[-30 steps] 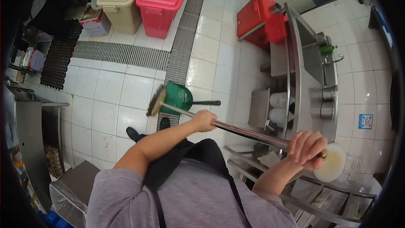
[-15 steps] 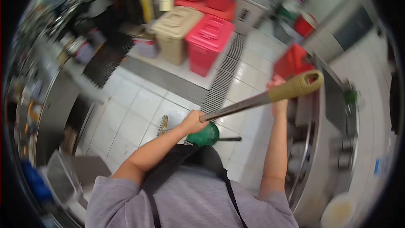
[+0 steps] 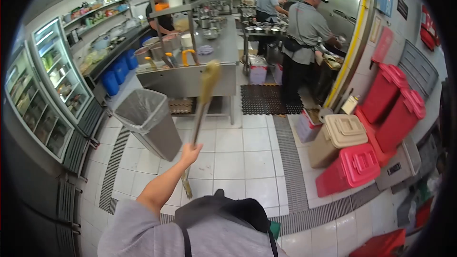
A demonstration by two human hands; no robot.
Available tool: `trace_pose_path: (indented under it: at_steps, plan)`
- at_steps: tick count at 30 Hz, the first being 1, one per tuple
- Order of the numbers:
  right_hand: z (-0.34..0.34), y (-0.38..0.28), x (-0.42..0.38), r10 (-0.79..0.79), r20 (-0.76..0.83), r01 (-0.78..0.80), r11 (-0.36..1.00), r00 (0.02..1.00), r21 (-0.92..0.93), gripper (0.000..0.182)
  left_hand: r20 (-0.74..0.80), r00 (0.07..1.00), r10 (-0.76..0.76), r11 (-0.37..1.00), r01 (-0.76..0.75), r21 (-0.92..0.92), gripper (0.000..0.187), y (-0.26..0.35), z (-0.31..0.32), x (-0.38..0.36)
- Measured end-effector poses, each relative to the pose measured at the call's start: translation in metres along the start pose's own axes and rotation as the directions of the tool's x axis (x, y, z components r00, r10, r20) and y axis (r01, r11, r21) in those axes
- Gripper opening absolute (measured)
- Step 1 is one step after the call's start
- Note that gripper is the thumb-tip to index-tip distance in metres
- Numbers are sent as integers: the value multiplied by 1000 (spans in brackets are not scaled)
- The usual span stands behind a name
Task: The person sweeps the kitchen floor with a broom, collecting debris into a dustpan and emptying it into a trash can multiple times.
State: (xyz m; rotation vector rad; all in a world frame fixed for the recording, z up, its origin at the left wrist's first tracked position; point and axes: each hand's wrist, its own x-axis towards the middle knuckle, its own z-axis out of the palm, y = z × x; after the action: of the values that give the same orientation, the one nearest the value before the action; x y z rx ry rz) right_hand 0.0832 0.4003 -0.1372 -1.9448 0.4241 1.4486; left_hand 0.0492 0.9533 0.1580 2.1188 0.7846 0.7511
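Observation:
In the head view, my left hand (image 3: 191, 153) is closed around the metal pole of a long-handled floor brush (image 3: 200, 114). The pole stands nearly upright, its yellowish grip end at the top and blurred by motion. Below my hand, the narrow bristled head (image 3: 187, 186) is down near the white tiles. My right hand is out of view. Beside my apron, a sliver of a green object (image 3: 274, 229) shows; most of it is hidden.
A grey lined bin (image 3: 164, 135) stands left of the brush, before a steel counter (image 3: 204, 83). Lidded red (image 3: 350, 169) and beige bins (image 3: 335, 138) are at right. Co-workers (image 3: 304, 35) stand at the stoves and counter. Grated drains (image 3: 291, 166) cross the tiled floor.
My view has swung left and up toward the kitchen. The brush pole has gone from slanting rightward to nearly upright. My right hand, seen before near the grip end, has left the view.

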Motion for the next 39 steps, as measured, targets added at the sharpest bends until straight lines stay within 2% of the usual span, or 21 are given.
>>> trace_pose_path:
  at_steps: [1, 3, 4, 5, 6, 8, 10, 12, 13, 15, 19, 20, 22, 24, 26, 30, 32, 34, 36, 37, 39]
  plan:
    - [6, -9, 7, -19, 23, 19, 1000, 1000, 25, 37, -94, 996, 3, 1000, -2, 12, 40, -21, -21, -15]
    - [14, -16, 8, -37, 60, 33, 997, 998, 66, 33, -233, 955, -185, 974, 145, -176, 42, -115, -53, -46]
    - [20, -18, 7, -42, 80, 35, 996, 996, 83, 31, -312, 910, -274, 961, 252, -109, 37, -130, -80, -71]
    - [24, -21, 6, -47, 97, 37, 994, 994, 101, 29, -345, 874, -342, 937, 292, -191, 29, -139, -104, -97]
    - [27, -29, 2, -55, 109, 42, 992, 993, 119, 27, -340, 886, -316, 948, 283, -142, 24, -153, -128, -122]
    - [29, -36, -13, -59, 126, 39, 987, 990, 153, 24, -538, 722, -436, 900, 328, -289, 23, -174, -167, -159]
    - [29, -37, -31, -52, 141, 26, 983, 989, 184, 22, -720, 470, -510, 859, 322, -398, 24, -188, -196, -182]
    - [25, -49, -46, -59, 152, 28, 979, 987, 202, 22, -804, 337, -489, 864, 314, -394, 25, -230, -221, -212]
    - [23, -58, -53, -64, 159, 31, 978, 985, 207, 22, -810, 307, -499, 857, 315, -408, 25, -236, -229, -226]
    - [20, -69, -68, -63, 175, 25, 977, 983, 213, 23, -834, 142, -533, 831, 276, -484, 27, -230, -245, -258]
    - [18, -101, -112, -58, 183, 21, 980, 981, 198, 27, -848, -6, -529, 809, 298, -507, 32, -225, -254, -298]
    - [26, -142, -135, -179, 234, 136, 973, 956, 187, 19, -841, -39, -539, 798, 295, -525, 32, -230, -256, -307]
    - [55, -231, -188, -401, 345, 357, 915, 849, 187, 18, -846, 23, -533, 822, 252, -511, 31, -245, -262, -324]
    - [90, -288, -239, -538, 270, 516, 843, 798, 154, 19, -851, -21, -525, 826, 226, -515, 30, -240, -268, -327]
    - [114, -331, -246, -659, 357, 653, 741, 663, 156, 19, -837, 32, -546, 828, 171, -533, 30, -242, -277, -332]
    - [185, -409, -282, -775, 420, 815, 565, 472, 128, 21, -860, 22, -509, 838, 240, -490, 30, -248, -292, -339]
    - [227, -443, -278, -831, 389, 886, 458, 397, 76, 33, -845, 19, -535, 827, 217, -519, 31, -237, -300, -338]
    - [272, -468, -269, -884, 324, 934, 358, 337, 8, 57, -825, 21, -565, 809, 210, -549, 31, -233, -311, -340]
    - [316, -484, -249, -936, 233, 957, 223, 264, -186, 67, -813, 102, -573, 813, 198, -548, 32, -234, -318, -347]
    - [335, -484, -231, -928, 240, 950, 242, 285, -196, 67, -808, 138, -573, 816, 182, -548, 32, -225, -323, -347]
    - [377, -490, -210, -990, 109, 882, -128, -87, -454, 60, -792, 128, -597, 799, 183, -573, 32, -231, -330, -354]
